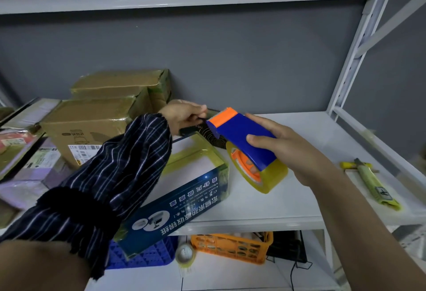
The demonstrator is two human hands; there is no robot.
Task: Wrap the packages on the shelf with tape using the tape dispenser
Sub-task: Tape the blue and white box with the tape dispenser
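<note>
On the shelf [299, 198], my left hand [184, 115] pinches a small black package [213, 139] at its far edge to steady it, while my right hand [288, 150] grips the tape dispenser [239, 134], cutter poised just above (no stretched tape visible yet).

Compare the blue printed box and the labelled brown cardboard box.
The blue printed box is blue and white with white lettering; the brown cardboard box is brown with a barcode label. The blue printed box lies skewed, overhanging the shelf edge; the brown cardboard box sits further back. Both show yellowish tape.
</note>
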